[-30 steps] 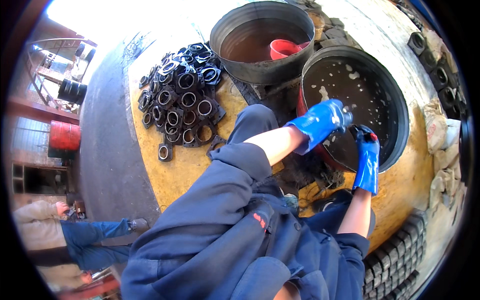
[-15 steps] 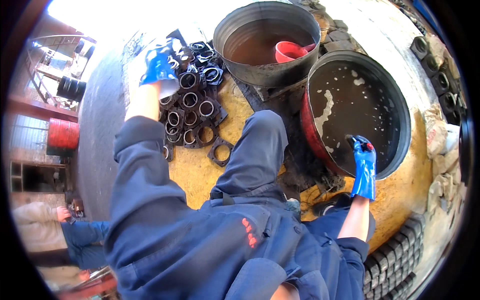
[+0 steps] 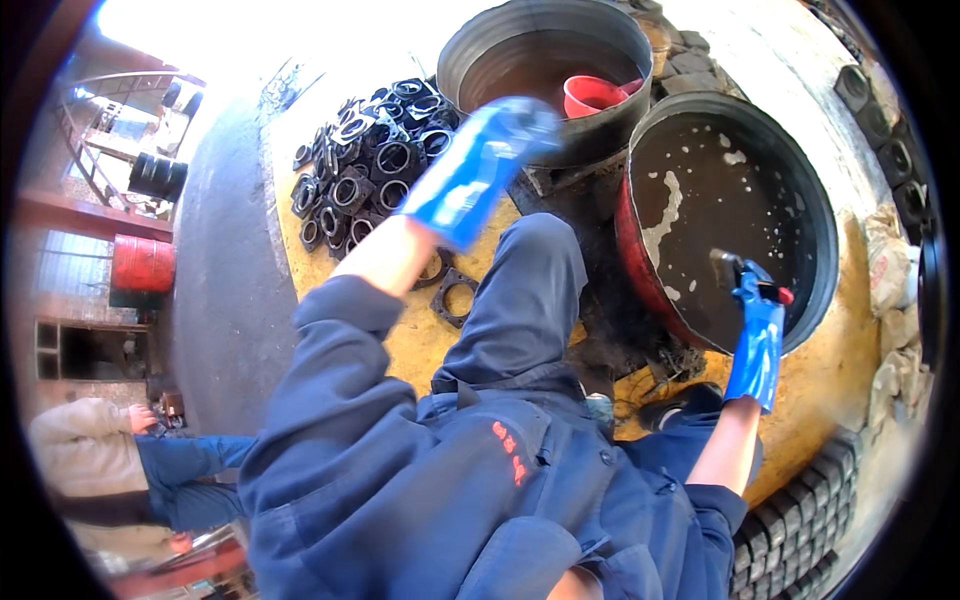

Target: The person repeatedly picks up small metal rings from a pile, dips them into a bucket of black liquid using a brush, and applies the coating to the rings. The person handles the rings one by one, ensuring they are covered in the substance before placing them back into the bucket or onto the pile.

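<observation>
Right hand (image 3: 757,303) gripping red-ended brush (image 3: 724,265); hold it over cut-down drum (image 3: 640,255) so drips land inside. Left hand (image 3: 505,130) blurred, can't tell grip.

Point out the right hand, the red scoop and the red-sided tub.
right hand (image 3: 758,303): head view, middle of the gloved hand
red scoop (image 3: 592,97): head view, inside of its bowl
red-sided tub (image 3: 638,252): head view, outer wall, left side

Left hand (image 3: 515,125): first over front drum (image 3: 645,265), then at far-left edge of ring-part pile (image 3: 375,160); now off it, blurred across rear drum's (image 3: 630,60) near rim. In my right hand (image 3: 757,312), dark tool (image 3: 724,265) shows more; red end protrudes farther.
</observation>
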### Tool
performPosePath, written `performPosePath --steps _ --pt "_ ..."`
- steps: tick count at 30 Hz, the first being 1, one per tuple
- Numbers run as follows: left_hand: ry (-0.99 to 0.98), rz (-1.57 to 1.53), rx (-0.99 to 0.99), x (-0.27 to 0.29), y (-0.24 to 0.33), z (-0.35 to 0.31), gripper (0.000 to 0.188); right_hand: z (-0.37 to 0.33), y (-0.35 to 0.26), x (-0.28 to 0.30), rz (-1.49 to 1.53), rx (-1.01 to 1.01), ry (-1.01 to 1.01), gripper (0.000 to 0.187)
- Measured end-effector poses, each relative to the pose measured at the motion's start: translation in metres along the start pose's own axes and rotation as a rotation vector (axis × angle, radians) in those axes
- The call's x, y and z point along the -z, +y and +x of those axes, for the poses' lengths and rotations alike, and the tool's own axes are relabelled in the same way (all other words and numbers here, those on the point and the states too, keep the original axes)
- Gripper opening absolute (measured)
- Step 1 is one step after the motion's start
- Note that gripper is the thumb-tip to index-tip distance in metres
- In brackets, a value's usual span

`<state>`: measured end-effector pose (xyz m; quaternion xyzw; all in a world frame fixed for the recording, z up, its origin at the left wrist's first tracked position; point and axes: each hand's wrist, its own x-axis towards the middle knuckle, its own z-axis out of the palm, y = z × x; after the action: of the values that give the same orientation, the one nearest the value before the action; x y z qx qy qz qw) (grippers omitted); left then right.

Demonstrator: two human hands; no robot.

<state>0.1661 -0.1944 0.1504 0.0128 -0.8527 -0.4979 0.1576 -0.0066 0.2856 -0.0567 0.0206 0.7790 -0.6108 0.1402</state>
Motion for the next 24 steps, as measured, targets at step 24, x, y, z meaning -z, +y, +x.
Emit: performPosePath --steps 24 --pt "-0.59 -0.13 0.532 -0.47 -0.082 0.205 0.062 -0.075 -0.07 0.087 0.844 -0.227 0.724 0.041"
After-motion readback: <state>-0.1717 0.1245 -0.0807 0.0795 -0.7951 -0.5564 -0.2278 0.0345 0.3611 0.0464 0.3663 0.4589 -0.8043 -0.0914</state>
